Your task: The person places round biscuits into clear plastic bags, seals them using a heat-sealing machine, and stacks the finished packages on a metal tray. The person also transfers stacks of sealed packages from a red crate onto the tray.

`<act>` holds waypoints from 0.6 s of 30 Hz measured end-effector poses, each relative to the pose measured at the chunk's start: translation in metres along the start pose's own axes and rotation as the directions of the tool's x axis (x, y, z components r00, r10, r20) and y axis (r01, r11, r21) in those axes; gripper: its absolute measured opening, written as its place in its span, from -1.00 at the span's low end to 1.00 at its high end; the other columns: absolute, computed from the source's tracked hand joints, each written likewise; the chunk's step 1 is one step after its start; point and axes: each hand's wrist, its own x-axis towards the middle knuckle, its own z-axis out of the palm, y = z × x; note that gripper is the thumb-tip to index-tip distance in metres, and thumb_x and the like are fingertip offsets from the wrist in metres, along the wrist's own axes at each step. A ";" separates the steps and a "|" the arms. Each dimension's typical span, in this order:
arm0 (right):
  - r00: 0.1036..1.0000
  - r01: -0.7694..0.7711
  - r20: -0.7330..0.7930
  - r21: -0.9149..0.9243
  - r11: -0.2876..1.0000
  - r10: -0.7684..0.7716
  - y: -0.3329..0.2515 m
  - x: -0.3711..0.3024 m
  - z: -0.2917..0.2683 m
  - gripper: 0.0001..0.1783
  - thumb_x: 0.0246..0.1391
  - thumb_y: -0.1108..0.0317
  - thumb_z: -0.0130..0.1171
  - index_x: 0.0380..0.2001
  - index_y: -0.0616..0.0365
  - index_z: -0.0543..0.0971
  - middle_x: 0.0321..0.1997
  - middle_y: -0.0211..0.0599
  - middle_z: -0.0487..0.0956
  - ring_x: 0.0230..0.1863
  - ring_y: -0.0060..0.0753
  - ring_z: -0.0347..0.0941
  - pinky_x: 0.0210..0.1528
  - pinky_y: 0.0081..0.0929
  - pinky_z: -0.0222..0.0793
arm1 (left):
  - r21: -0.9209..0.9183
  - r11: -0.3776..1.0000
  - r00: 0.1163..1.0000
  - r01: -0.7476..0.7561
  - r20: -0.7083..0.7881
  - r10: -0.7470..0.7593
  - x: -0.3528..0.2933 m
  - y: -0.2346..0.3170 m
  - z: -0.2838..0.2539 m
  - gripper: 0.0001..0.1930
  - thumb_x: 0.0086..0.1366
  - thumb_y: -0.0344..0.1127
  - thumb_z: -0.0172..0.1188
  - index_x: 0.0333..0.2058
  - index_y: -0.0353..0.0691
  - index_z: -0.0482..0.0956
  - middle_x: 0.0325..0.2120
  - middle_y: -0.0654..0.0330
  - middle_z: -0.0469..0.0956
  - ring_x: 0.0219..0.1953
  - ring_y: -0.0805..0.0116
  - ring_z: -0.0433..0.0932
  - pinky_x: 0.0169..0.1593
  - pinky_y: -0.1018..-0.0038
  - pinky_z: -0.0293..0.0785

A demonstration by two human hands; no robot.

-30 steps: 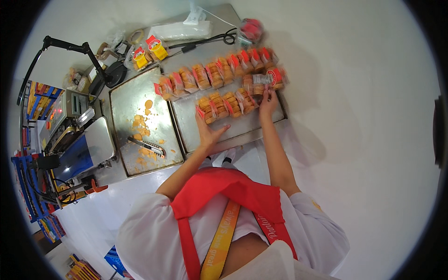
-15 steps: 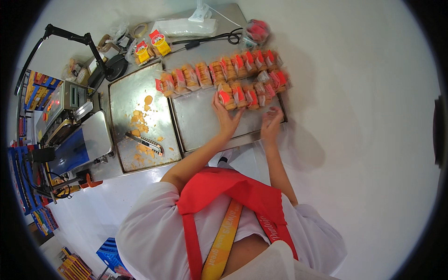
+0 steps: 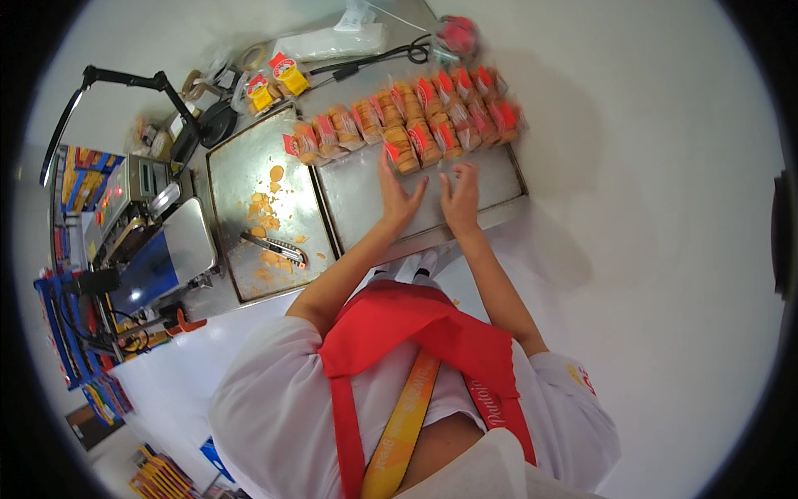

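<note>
Clear packs of round biscuits with red labels stand in two rows, a far row (image 3: pixel 407 104) and a shorter near row (image 3: pixel 449 135), on a metal tray (image 3: pixel 366 195). My left hand (image 3: pixel 399 200) reaches up to the left end pack (image 3: pixel 401 150) of the near row. Its fingertips lie against that pack's left side, and the thumb is spread away. My right hand (image 3: pixel 462 200) hovers just in front of the near row, fingers loosely bent and apart, with nothing visible in them.
On the left, a second metal tray (image 3: pixel 229 204) bears broken biscuit pieces (image 3: pixel 264 212) and a box cutter (image 3: pixel 274 248). Beyond it are a scale (image 3: pixel 137 195), a black lamp (image 3: pixel 125 76) and two yellow-labelled packs (image 3: pixel 278 83). A plastic-wrapped white stack (image 3: pixel 332 43) lies behind.
My right hand has come left from the tray's right end toward the near row's middle. The left hand stays at the end pack, and the whole view has shifted slightly.
</note>
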 end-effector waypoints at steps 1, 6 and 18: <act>0.997 0.042 0.071 -0.006 0.999 -0.041 -0.004 0.004 0.006 -0.66 0.06 0.33 0.16 -0.20 0.29 0.31 -0.16 0.07 0.34 -0.14 0.13 0.32 -0.13 -0.14 0.29 | -0.009 1.000 1.000 -0.021 0.009 0.021 0.000 0.001 -0.002 0.03 -0.08 -0.37 0.39 0.26 -0.42 -0.14 0.25 -0.21 -0.04 0.30 -0.14 -0.03 0.32 0.18 -0.09; 0.979 -0.138 0.149 -0.023 0.990 0.140 -0.001 0.023 0.017 -0.69 0.02 0.37 0.16 -0.20 0.24 0.35 -0.16 -0.01 0.38 -0.12 0.07 0.36 -0.10 -0.15 0.32 | 0.011 0.971 0.961 -0.239 0.146 0.235 0.016 -0.003 0.002 -0.08 0.02 -0.44 0.28 0.30 -0.28 -0.08 0.30 -0.22 -0.14 0.33 -0.22 -0.12 0.33 0.08 -0.14; 0.885 -0.440 0.113 -0.117 0.890 0.452 -0.108 -0.171 -0.064 -0.78 0.02 0.38 0.15 -0.24 0.14 0.43 -0.18 -0.13 0.41 -0.13 -0.02 0.41 -0.08 -0.21 0.33 | 0.124 0.856 0.813 -0.502 0.405 0.419 0.034 -0.019 -0.003 -0.15 0.08 -0.32 0.14 0.33 -0.17 -0.09 0.33 -0.13 -0.20 0.36 -0.21 -0.27 0.31 -0.10 -0.30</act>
